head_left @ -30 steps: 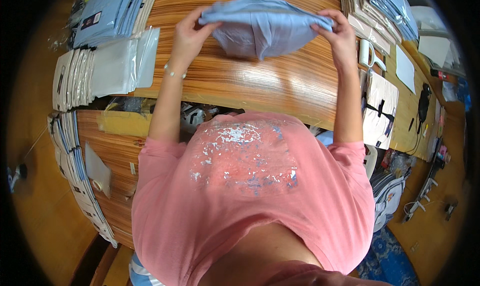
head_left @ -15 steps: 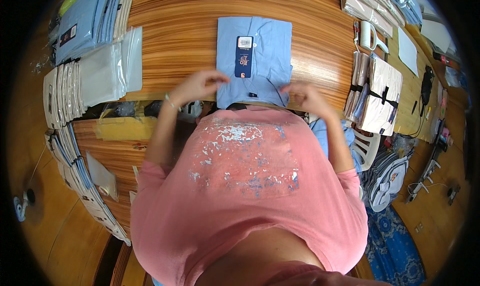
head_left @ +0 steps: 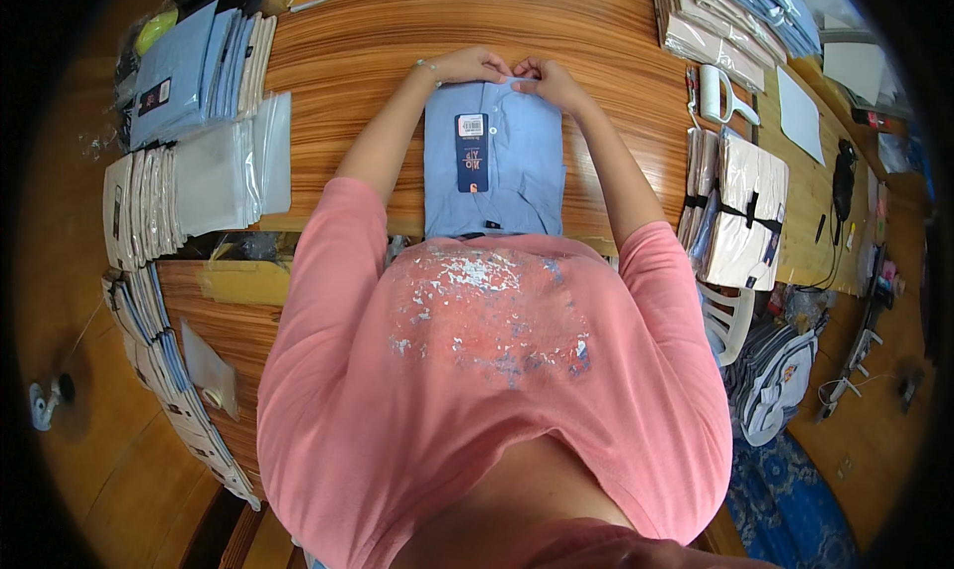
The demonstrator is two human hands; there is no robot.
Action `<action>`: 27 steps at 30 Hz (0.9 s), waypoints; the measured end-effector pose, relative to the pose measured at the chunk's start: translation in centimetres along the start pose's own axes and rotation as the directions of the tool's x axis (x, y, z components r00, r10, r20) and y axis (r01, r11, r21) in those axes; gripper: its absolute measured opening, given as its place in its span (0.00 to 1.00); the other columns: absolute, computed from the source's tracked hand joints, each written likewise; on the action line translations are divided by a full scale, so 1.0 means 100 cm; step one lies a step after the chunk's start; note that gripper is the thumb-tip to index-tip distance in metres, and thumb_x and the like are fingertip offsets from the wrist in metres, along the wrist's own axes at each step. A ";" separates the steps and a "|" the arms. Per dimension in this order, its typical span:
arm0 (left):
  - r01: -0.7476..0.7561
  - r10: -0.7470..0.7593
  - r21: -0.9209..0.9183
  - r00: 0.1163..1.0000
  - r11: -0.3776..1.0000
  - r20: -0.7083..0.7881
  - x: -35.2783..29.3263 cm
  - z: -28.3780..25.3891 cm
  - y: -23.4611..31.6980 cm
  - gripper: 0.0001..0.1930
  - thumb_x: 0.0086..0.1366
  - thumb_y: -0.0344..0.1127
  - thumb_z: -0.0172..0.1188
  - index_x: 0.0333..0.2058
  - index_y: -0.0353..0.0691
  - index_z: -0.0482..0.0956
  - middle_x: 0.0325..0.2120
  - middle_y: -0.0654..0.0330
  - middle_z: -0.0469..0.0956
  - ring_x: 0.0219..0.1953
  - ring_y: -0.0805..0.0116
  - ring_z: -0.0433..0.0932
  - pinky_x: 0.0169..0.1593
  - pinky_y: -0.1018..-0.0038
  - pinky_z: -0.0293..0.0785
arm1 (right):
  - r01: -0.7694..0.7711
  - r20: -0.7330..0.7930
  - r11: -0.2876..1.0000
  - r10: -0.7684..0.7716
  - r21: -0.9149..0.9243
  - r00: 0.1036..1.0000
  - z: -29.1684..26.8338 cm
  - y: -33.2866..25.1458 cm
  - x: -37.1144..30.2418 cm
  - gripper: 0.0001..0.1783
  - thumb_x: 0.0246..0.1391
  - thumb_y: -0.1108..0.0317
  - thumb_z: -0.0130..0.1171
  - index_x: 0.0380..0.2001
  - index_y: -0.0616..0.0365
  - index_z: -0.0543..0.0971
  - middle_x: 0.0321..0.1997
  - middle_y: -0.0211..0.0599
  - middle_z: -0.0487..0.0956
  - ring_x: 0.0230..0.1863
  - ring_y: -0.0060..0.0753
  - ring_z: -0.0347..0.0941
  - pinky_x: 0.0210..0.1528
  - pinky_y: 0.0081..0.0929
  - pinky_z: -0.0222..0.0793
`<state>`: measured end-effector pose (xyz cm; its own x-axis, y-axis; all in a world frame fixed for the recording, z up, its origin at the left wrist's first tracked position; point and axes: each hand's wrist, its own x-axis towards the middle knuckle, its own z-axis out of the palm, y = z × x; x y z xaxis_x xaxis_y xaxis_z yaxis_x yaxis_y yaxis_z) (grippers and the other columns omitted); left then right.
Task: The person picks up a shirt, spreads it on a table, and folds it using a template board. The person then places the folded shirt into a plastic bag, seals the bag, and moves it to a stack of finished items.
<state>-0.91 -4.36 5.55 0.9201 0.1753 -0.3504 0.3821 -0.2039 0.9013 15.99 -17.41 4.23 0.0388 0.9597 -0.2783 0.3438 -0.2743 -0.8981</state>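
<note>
A folded light-blue shirt lies flat on the table close against my body. On its front is a dark navy tag with a white sticker, and small buttons run beside the tag. Both my hands meet at the far edge of the shirt. My left hand has its fingers bent down onto that edge, pinching the cloth near the middle. Just right of it, my right hand grips the same edge between thumb and fingers. The near end of the shirt is partly hidden by my torso.
At left stand stacks of folded blue shirts, bagged shirts and clear plastic bags. To the right are a white tape dispenser, a tied bundle of shirts and more packed shirts. A white chair stands below.
Both hands have moved forward from the near sides of the shirt to its far edge and closed there. The shirt sits slightly nearer my body in the picture.
</note>
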 end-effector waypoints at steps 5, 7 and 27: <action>0.020 -0.019 0.048 1.000 0.999 -0.022 -0.022 -0.015 -0.010 0.11 0.59 0.40 0.60 0.35 0.38 0.79 0.32 0.65 0.77 0.37 0.78 0.71 0.42 0.81 0.67 | 0.000 0.032 0.998 -0.001 0.055 0.999 -0.006 -0.004 -0.014 0.14 0.48 0.70 0.63 0.38 0.63 0.77 0.29 0.29 0.77 0.32 0.20 0.70 0.38 0.18 0.65; 0.065 -0.068 0.098 0.997 0.993 0.028 -0.032 -0.025 -0.011 0.11 0.59 0.40 0.59 0.34 0.39 0.79 0.33 0.65 0.77 0.37 0.78 0.71 0.42 0.81 0.67 | 0.041 0.059 0.994 -0.048 0.106 0.997 -0.004 -0.012 -0.018 0.12 0.48 0.70 0.62 0.37 0.63 0.78 0.31 0.30 0.77 0.33 0.20 0.70 0.39 0.18 0.65; 0.359 -0.298 -0.524 0.933 0.772 0.201 -0.041 -0.026 -0.026 0.32 0.65 0.59 0.42 0.50 0.34 0.71 0.43 0.55 0.76 0.42 0.69 0.77 0.47 0.75 0.72 | 0.004 0.185 0.979 -0.043 0.206 0.982 -0.023 -0.006 -0.003 0.10 0.49 0.68 0.61 0.36 0.58 0.79 0.31 0.28 0.78 0.34 0.17 0.70 0.39 0.17 0.65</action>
<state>-5.89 -2.00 5.28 0.7622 0.0305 -0.6467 0.5805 0.4101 0.7035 17.95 -17.43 5.68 -0.1508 0.9428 -0.2974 0.1433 -0.2768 -0.9502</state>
